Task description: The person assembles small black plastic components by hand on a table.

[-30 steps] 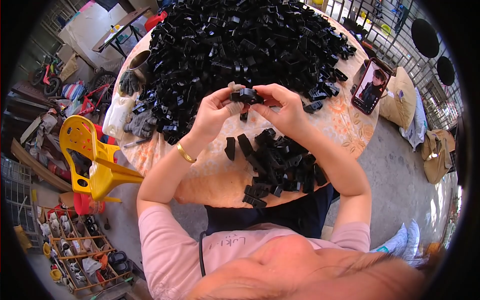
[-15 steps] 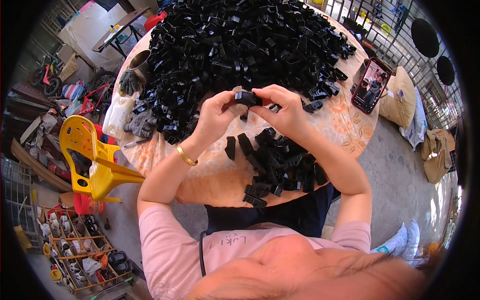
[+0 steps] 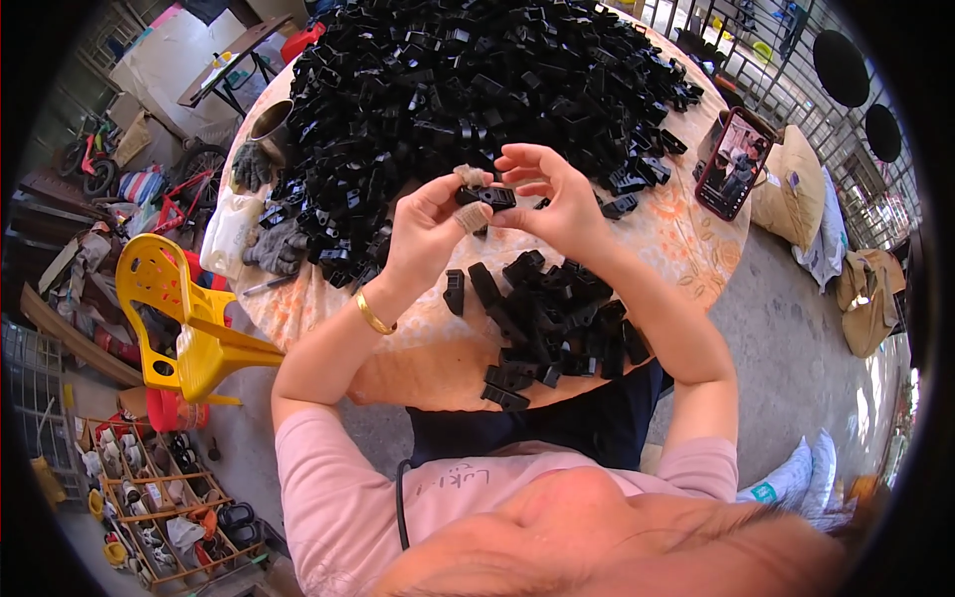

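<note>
A small black plastic part with openings in its face is pinched in the fingers of my left hand, above the table. Pale wraps cover the tips of some of those fingers. My right hand is at the part's right end, fingers spread and raised; its thumb is close to the part, and I cannot tell whether it touches. Beyond both hands rises a large heap of similar black parts. A smaller pile of black parts lies nearer me, by my right forearm.
The round table has a flowered orange cloth. Grey gloves, a pen and a metal cup are on its left side. At the right edge stands a phone. A yellow chair is at the left.
My right fingers have come off the black part and spread upward. The part has turned in my left hand, so its face with openings shows.
</note>
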`<state>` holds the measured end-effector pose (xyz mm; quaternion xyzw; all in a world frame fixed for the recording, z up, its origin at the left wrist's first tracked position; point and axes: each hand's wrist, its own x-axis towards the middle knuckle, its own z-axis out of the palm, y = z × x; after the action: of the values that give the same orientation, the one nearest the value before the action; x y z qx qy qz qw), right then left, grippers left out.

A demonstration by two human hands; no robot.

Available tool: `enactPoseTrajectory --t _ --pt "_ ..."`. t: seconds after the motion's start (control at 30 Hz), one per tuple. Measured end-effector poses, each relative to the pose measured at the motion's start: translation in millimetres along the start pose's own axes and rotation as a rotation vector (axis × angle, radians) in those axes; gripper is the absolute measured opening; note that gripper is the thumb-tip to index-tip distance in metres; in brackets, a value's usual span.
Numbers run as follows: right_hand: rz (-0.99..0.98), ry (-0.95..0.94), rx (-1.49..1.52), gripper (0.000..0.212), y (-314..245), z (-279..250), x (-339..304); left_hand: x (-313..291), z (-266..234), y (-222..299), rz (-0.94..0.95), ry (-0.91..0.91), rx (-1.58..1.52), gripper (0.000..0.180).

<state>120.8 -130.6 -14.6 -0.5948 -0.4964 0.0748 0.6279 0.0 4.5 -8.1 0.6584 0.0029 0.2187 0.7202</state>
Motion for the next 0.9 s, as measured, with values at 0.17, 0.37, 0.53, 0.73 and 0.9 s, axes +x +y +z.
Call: enactPoseTrajectory --t 0.17,0.37,0.53,0.73,0.9 --pt "0.293 -0.489 0.072 0.059 5 -52 14 -8 14 19 0.013 -0.115 0.102 0.048" --pt "0.208 -0.397 -1.083 0.040 9 -74 5 -25 26 16 0.325 -0.681 0.858 0.052" --pt "0.338 -0.547 -1.220 0.040 16 -61 6 -1 23 3 0.073 -0.391 0.813 0.036" --pt "0.164 -0.423 -0.887 0.039 26 -60 4 39 30 -37 0.322 -0.281 1.282 0.040" --pt "0.265 -0.049 -0.249 0.029 24 -60 13 42 40 -28 0.032 -0.209 1.075 0.035"
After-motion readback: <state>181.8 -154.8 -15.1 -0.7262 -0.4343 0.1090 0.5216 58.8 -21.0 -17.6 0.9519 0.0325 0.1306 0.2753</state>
